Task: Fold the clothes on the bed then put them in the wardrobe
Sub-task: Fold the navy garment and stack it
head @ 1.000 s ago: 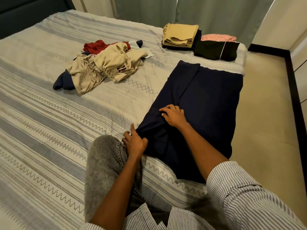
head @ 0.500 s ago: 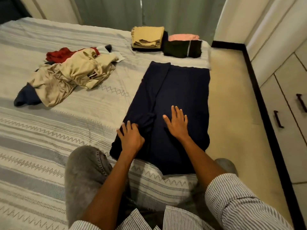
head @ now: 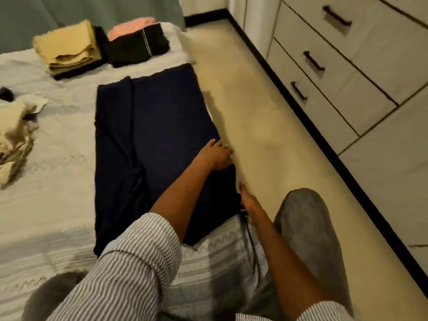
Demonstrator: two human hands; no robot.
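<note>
The room I see is dim and a bit yellow. The light is soft, with no bright glare. My right hand (head: 248,200) and my knee drop dark shadows on the floor (head: 266,107). Everything looks smeary and blurred, most of all the drawers (head: 342,72) and the folded piles (head: 69,49). Straight lines bend near the edges.

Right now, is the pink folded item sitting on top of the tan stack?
No, the pink folded item lies behind the black folded garment, beside the tan stack, not on it.
</note>
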